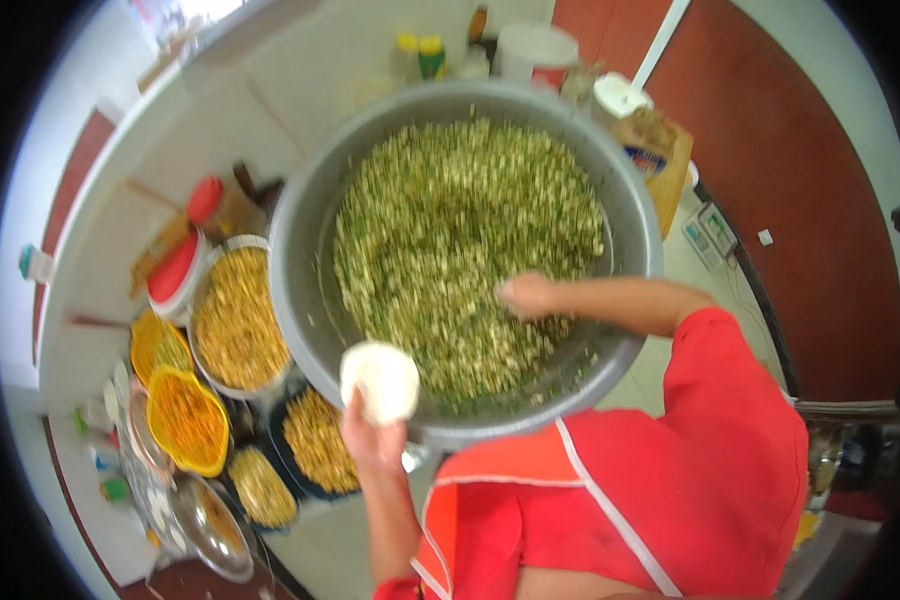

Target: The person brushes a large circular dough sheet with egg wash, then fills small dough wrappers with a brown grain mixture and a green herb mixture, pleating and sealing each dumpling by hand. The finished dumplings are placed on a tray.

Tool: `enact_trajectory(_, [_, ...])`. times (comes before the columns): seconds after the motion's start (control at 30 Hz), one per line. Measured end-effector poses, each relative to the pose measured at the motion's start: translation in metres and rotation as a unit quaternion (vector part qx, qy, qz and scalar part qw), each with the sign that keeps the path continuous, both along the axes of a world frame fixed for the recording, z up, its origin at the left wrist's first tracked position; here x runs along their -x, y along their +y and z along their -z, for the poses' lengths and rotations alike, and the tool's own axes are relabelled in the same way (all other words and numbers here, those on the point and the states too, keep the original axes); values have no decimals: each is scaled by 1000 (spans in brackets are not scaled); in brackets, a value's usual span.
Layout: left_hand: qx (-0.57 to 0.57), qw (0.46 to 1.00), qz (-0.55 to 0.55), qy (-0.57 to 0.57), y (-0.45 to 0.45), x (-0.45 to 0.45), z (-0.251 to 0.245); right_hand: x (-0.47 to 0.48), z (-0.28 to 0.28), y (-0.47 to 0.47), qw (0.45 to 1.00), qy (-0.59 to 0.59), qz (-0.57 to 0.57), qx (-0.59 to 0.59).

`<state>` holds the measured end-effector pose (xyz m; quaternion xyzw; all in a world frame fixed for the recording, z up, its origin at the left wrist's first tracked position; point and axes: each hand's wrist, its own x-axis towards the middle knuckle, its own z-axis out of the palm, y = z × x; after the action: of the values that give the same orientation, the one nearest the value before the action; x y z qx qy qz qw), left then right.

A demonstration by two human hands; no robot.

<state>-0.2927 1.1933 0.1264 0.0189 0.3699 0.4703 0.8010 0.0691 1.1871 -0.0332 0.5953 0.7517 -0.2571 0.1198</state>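
Observation:
In front of me stands a large grey metal basin (300, 247) with a broad rolled rim. It holds a heap of chopped green and pale mixture (465, 202), apparently cut vegetables. My left hand (375, 439) grips a round white piece (381, 382) at the basin's near left rim; whether it is a small bowl or a flat disc is unclear. Reaching in from the right, my right hand (529, 296) is down at the mixture's surface. Its fingers are blurred and partly hidden, so what they hold cannot be made out.
On the left sit a tub of yellowish food (240, 322), a yellow basket of orange shreds (191, 421), a dark tray of brown pieces (316, 442) and a metal lid (214, 529). Bottles (431, 58) and a white bucket (536, 46) stand behind; a wooden board (675, 176) lies right.

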Motion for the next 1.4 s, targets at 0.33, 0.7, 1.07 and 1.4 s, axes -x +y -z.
enact_trajectory(0.33, [-2,997,-44,56,48,-8,-8,66,-73,108,956,36,-15,-291])
enact_trajectory(0.7, [-7,967,43,252,91,-15,29,75,-53,95,946,78,-232,-211])
enact_trajectory(1.07, [-557,328,474,598,63,-56,100,50,-84,41,999,17,-24,-18])
enact_trajectory(1.4, [-388,434,325,745,71,-96,137,50,-23,31,983,169,-16,71])
